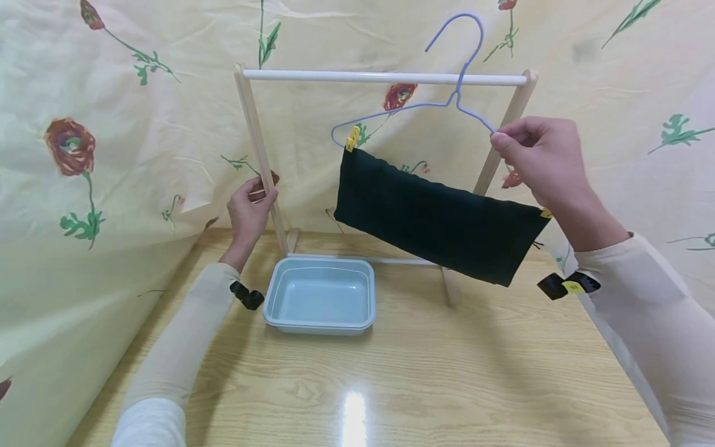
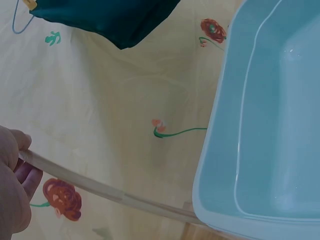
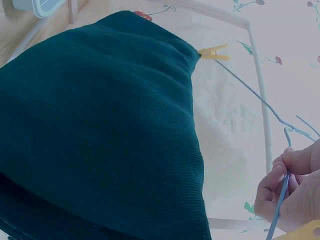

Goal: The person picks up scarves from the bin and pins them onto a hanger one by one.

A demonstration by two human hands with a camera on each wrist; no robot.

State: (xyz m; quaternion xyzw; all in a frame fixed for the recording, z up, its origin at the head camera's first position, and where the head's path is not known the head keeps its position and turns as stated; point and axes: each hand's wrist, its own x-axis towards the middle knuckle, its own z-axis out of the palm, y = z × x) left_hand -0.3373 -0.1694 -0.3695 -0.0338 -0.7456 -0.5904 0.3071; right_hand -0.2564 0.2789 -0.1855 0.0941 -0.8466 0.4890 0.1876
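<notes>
My right hand (image 1: 544,158) pinches the right shoulder of a blue wire hanger (image 1: 413,107) between thumb and fingers. From the hanger a folded dark green cloth (image 1: 436,214) hangs tilted, its right end lower. A yellow clothespin (image 1: 352,139) clips the cloth's left corner, and another clothespin (image 1: 545,213) is partly covered at the right. The hanger's hook rises above the white rod (image 1: 385,77) of a small wooden rack. My left hand (image 1: 251,208) grips the rack's left post (image 1: 258,133), thumb and fingers on either side, as the left wrist view also shows.
A light blue plastic basin (image 1: 318,326) stands on the wooden table (image 1: 447,379) at the rack's left foot. Flower-patterned cloth (image 1: 139,155) covers the wall behind and the left side. The rack's right post (image 1: 516,102) is partly behind the hanging cloth and my right hand.
</notes>
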